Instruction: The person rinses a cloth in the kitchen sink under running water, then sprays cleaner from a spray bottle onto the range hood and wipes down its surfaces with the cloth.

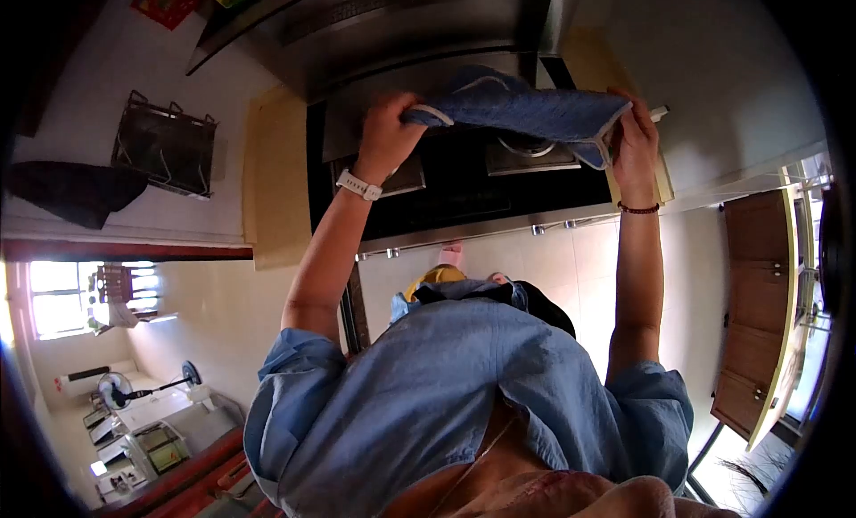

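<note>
A blue cloth (535, 111) with pale edging is stretched between my two hands, above the black gas stove (455, 206). My left hand (390, 130), with a white watch on its wrist, is closed on the cloth's left end, where the edge folds over. At the other end, my right hand (635, 139) pinches a corner; a beaded bracelet circles that wrist. The cloth sags and folds in the middle and covers part of the stove. Below it, a burner (526, 148) shows in part.
A dark range hood (410, 28) hangs over the stove. On the left are a wire rack (165, 143) and a dark cloth (76, 190). Wooden cabinets (753, 313) stand to the right. Behind on the left, a fan (116, 390) is visible.
</note>
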`<state>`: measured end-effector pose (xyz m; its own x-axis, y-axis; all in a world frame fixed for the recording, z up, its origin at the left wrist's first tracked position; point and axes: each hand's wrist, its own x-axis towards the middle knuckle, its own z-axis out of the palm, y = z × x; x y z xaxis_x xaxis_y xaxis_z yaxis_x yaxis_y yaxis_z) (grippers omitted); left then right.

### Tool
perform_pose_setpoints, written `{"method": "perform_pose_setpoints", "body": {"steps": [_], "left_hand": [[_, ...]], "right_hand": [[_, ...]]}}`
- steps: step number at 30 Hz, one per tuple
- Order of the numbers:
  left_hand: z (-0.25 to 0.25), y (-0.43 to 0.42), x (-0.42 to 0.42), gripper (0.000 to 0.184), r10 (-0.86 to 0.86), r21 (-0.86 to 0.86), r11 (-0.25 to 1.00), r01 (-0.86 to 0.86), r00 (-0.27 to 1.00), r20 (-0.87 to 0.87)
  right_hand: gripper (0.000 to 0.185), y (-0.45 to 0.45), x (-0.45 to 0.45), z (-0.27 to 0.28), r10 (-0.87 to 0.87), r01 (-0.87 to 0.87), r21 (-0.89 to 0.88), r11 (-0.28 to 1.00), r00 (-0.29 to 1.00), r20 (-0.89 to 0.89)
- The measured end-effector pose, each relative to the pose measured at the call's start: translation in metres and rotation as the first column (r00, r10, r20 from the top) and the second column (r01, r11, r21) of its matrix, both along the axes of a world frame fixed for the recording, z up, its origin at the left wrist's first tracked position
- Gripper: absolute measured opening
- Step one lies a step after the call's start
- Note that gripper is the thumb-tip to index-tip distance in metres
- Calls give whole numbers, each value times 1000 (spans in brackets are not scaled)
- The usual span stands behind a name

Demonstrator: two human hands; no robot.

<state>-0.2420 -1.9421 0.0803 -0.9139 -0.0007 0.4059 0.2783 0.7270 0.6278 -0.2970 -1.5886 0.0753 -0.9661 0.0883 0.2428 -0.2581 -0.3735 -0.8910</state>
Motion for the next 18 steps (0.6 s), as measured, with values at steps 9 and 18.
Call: {"method": "perform_pose_setpoints", "body": {"steps": [9, 18], "left_hand": [[-30, 14, -48, 58, -728, 995, -57, -85, 686, 17], [-131, -57, -193, 47, -330, 961, 263, 82, 944, 10]], "right_hand": [[29, -129, 1, -15, 278, -280, 365, 888, 959, 59], [18, -53, 14, -147, -209, 92, 550, 830, 966, 154]]}}
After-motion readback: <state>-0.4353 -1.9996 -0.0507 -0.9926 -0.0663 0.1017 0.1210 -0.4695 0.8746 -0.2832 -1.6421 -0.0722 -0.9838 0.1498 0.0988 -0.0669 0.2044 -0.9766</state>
